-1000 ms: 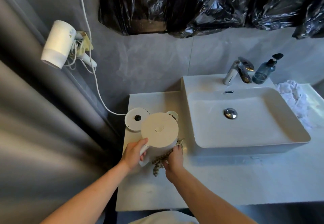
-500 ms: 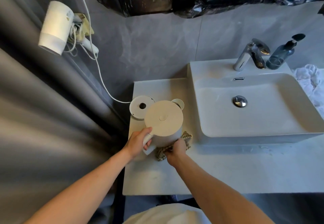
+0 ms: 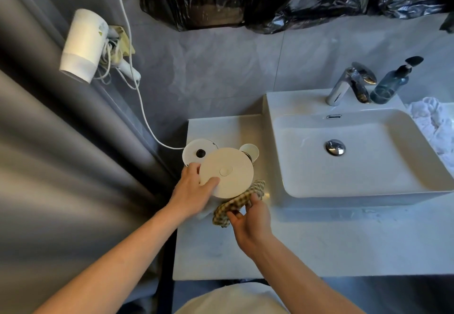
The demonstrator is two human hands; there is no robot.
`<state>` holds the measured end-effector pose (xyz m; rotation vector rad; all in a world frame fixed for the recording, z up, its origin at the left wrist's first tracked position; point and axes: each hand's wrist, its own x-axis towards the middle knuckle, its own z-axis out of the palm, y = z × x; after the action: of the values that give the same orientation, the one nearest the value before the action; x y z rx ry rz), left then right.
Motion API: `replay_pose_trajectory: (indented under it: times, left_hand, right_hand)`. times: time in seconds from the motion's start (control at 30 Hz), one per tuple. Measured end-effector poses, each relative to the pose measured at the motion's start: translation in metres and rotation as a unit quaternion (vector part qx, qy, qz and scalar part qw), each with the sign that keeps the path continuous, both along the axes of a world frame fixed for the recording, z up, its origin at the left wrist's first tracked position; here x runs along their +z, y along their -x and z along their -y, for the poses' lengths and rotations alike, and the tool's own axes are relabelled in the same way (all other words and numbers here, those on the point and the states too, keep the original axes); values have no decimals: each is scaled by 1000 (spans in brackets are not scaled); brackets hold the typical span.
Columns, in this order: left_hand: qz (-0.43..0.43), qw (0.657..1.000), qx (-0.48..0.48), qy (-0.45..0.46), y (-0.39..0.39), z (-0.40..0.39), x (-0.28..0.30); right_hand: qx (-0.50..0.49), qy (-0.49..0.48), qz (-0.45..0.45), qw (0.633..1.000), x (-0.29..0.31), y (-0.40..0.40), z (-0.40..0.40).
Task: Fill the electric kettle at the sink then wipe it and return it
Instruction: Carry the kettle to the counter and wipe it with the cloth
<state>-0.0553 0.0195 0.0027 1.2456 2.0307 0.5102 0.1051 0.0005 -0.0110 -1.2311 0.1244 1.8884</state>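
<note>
- Standing on the counter (image 3: 319, 245) just left of the sink (image 3: 363, 190), the cream electric kettle (image 3: 227, 173) is showing its closed round lid to the camera, with its spout pointing away toward the wall.
- Resting on the near-left rim of the lid, the left hand (image 3: 192, 192) is laying its thumb on top of the lid while its fingers are curling down the kettle's left side, so it is gripping the kettle.
- Pressing against the kettle's near-right side, a checked cloth (image 3: 239, 201) is bunching between the kettle body and the counter.
- Pinching the cloth's near edge, the right hand (image 3: 248, 217) is closing its fingers on the fabric with the palm turned up and leftward.
- Both bare forearms are reaching in from the bottom of the view, the left from the lower left and the right from the lower middle, converging on the kettle.
- Sitting just behind the kettle, the round white base (image 3: 196, 151) is trailing a white cord (image 3: 137, 87) up the grey wall.
- Hanging on the wall at upper left is a white hair dryer (image 3: 83, 45).
- Standing at the back of the sink are a chrome tap (image 3: 344, 85) and a blue soap bottle (image 3: 390, 85).
</note>
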Motion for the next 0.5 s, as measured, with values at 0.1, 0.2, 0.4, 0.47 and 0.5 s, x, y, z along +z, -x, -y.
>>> replay_pose_trajectory:
  times: [0.1, 0.2, 0.4, 0.47, 0.5]
  left_hand:
    - [-79, 996, -42, -17, -27, -17, 12]
    - [-142, 988, -63, 17, -43, -27, 12]
    - [-169, 983, -74, 6, -38, -31, -2]
    - [-179, 980, -87, 7, -33, -32, -3]
    - [-184, 978, -95, 4, -31, -33, -3]
  right_hand:
    - [37, 41, 65, 996, -7, 3, -9]
    - [35, 47, 62, 996, -20, 7, -13]
    - [8, 52, -5, 999, -31, 3, -14]
    - [8, 19, -39, 999, -22, -5, -12]
    - [12, 5, -43, 999, -19, -8, -10]
